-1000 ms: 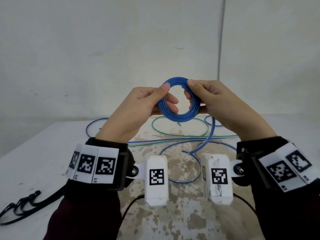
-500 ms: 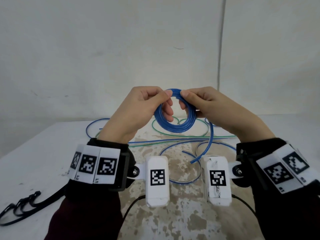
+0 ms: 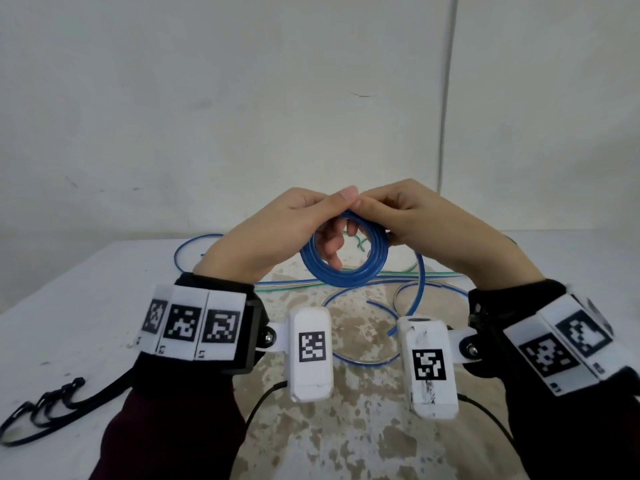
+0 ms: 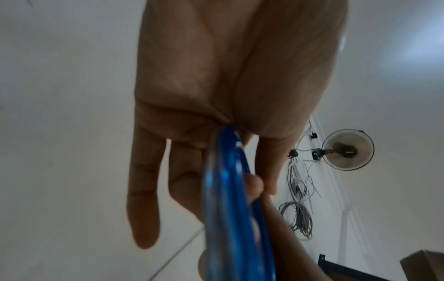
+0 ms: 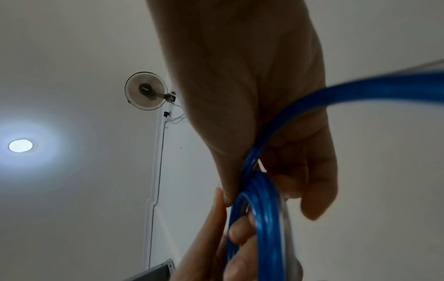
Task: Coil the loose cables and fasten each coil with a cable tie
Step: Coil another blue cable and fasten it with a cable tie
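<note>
Blue cable coil hangs in the air above the surface, pinched at its top by both hands. Left hand clamps the left part of the top between thumb and fingers; right hand clamps the right part, thumbs touching. A loose blue tail drops from the coil's right side towards the surface. More blue and green cables lie spread beneath. Black cable ties lie at the near left edge.
</note>
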